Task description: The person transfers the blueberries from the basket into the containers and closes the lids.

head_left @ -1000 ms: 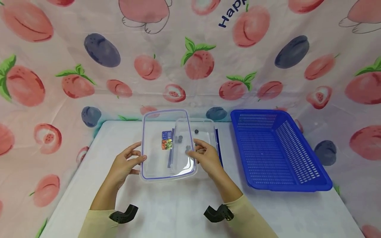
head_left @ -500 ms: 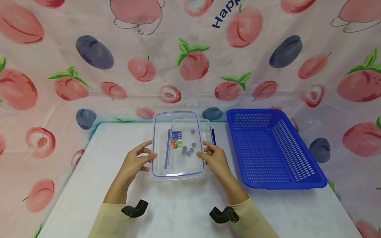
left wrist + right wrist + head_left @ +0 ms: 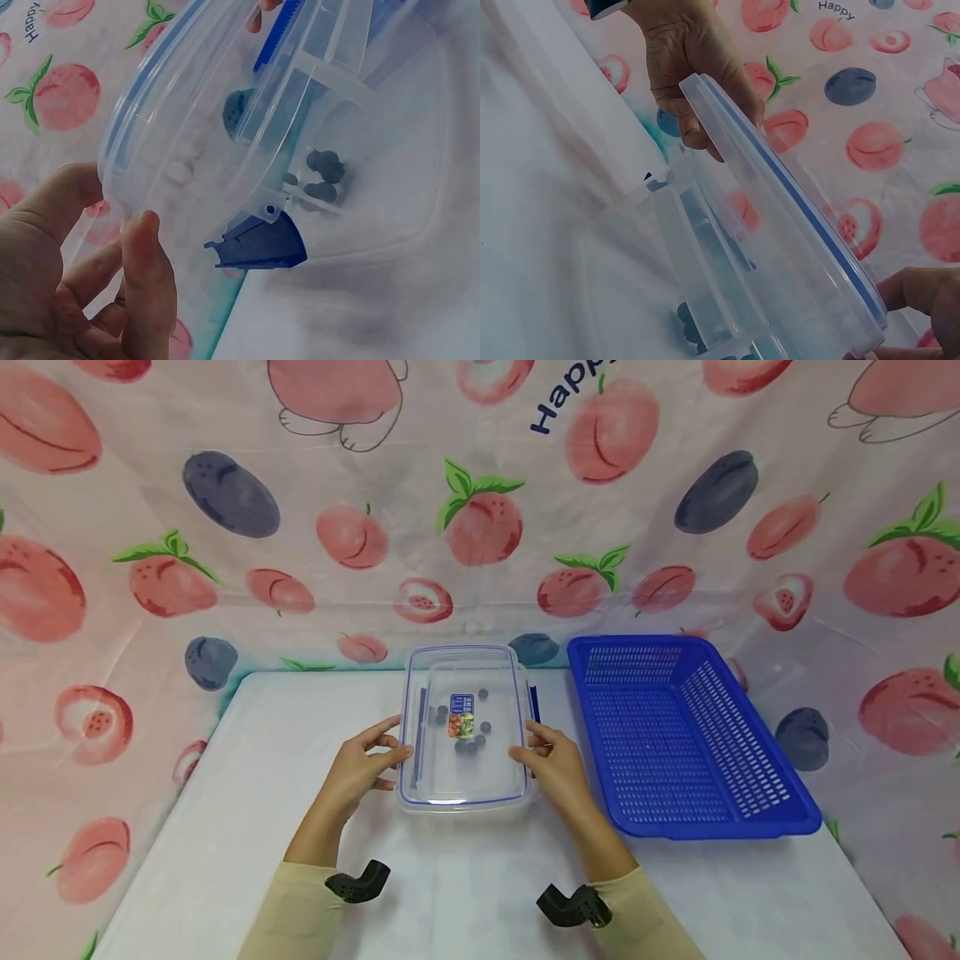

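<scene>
A clear plastic lid (image 3: pixel 462 777) with a blue seal and a small printed sticker hangs over a clear food container (image 3: pixel 397 217). My left hand (image 3: pixel 366 764) pinches the lid's left edge between thumb and fingers. On the opposite edge, my right hand (image 3: pixel 557 767) pinches it the same way. From the side, in the left wrist view, the lid (image 3: pixel 169 120) is apart from the container's rim. Small dark round pieces that look like blueberries (image 3: pixel 325 169), several of them, lie on the container's floor. A blue side clip (image 3: pixel 262 241) stands folded outward; another blue clip (image 3: pixel 534 705) shows at right.
To the right of the container stands a blue perforated plastic basket (image 3: pixel 675 752). The table (image 3: pixel 450 877) has a white cover. Behind it hangs a fruit-patterned cloth (image 3: pixel 315 502). Black wrist mounts (image 3: pixel 358 883) sit at both sleeves.
Both hands have carried the lid to the right, from partly beside the container to almost fully above it. The head view has shifted slightly. The basket and container stay put.
</scene>
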A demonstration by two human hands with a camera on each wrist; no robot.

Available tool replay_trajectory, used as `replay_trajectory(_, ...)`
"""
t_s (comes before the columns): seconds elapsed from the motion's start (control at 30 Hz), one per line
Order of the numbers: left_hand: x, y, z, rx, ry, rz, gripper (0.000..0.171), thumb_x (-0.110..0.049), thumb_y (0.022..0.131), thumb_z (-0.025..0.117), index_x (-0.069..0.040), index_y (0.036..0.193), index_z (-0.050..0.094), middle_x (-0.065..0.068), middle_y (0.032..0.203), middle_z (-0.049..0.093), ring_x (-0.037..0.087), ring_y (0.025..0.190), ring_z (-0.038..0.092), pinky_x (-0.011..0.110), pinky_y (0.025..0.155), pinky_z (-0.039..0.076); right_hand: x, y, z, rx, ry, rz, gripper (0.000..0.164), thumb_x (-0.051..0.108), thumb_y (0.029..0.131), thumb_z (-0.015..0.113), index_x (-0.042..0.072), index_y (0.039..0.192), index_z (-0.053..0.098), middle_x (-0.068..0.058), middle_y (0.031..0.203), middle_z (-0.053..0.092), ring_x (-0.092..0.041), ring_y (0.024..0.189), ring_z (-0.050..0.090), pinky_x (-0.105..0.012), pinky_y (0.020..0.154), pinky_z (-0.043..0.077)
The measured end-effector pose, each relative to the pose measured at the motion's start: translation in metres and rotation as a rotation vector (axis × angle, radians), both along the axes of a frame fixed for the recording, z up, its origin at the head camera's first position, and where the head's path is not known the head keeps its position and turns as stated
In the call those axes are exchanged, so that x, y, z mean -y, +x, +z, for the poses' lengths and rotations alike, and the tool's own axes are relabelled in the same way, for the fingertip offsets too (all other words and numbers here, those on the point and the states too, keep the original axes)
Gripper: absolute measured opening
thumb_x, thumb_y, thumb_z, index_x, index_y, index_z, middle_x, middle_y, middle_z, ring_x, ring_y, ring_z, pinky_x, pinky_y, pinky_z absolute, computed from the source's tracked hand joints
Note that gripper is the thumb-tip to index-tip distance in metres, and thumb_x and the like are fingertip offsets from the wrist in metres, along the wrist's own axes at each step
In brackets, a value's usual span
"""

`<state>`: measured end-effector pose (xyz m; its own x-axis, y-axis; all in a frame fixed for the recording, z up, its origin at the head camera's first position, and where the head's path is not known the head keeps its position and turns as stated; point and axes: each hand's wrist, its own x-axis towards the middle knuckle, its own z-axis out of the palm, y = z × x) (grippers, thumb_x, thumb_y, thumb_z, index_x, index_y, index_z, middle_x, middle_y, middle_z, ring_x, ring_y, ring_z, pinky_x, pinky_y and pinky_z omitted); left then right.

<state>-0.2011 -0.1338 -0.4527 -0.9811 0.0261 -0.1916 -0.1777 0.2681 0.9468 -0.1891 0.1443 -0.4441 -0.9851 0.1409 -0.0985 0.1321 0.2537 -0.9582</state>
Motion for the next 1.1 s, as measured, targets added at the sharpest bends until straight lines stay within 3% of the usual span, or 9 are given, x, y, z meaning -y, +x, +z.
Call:
replay_trajectory(0.23,-0.009,-0.003,-0.007,0.004,0.022,-0.002,0.06,-0.023,0.087,0.075,-0.02,0.143,0.053,0.01,0.107,0.053,0.016,0.081,0.064,0.03,0.058,0.059,-0.007,0.002,-0.005,-0.006,0.014,-0.006,0.054,0.007,0.085,0.073,-0.003,0.135,0.056,-0.012,0.099,0.052,-0.011,0.074,0.047,-0.018,0.056,0.044)
replay_trajectory(0.6,-0.019,-0.008,-0.012,0.009,0.036,-0.006,0.06,-0.02,0.087,0.075,-0.018,0.143,0.052,0.01,0.11,0.056,0.016,0.081,0.064,0.03,0.059,0.059,-0.012,0.002,-0.01,-0.007,0.091,-0.019,0.053,0.009,0.087,0.07,-0.006,0.135,0.055,-0.015,0.101,0.053,-0.019,0.087,0.05,-0.018,0.064,0.043)
replay_trajectory(1.1,-0.024,-0.009,-0.025,0.018,0.05,0.014,0.062,-0.022,0.086,0.077,-0.014,0.143,0.053,0.01,0.112,0.056,0.013,0.081,0.061,0.026,0.055,0.056,-0.016,0.001,-0.019,-0.005,0.087,-0.008,0.05,0.008,0.087,0.07,-0.01,0.131,0.056,-0.014,0.101,0.053,-0.019,0.087,0.05,-0.019,0.066,0.043)
